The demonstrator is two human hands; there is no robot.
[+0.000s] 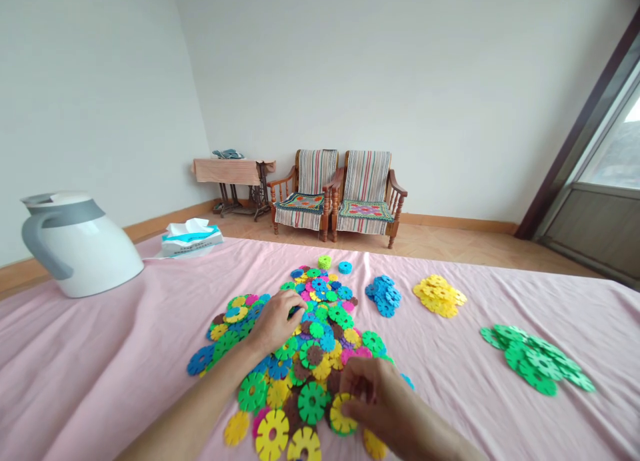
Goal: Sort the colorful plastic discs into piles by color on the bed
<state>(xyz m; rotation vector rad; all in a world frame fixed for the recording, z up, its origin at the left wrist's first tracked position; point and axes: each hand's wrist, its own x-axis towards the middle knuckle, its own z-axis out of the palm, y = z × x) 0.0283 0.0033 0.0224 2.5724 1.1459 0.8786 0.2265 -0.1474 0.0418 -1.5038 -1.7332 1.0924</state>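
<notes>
A big mixed heap of notched, flower-shaped plastic discs [313,402] in green, yellow, blue, brown and pink spreads over the pink cloth before me. My left hand [277,317] rests over the upper left part of this heap, fingers curled down; whatever is between its fingertips is hidden. At the heap's near right side is my right hand [375,397], slightly blurred, with bent fingers and the thumb against a yellow disc [341,415]. Sorted to the right are a blue pile [384,295], a yellow pile [440,295] and a green pile [537,357] of the discs.
Small light-green [325,262] and blue [345,267] stacks sit beyond the heap. A white jug [95,247] and a tissue box [191,239] stand on the left of the pink cloth [440,407]. Two wooden armchairs [367,181] and a covered side table [227,171] are against the wall.
</notes>
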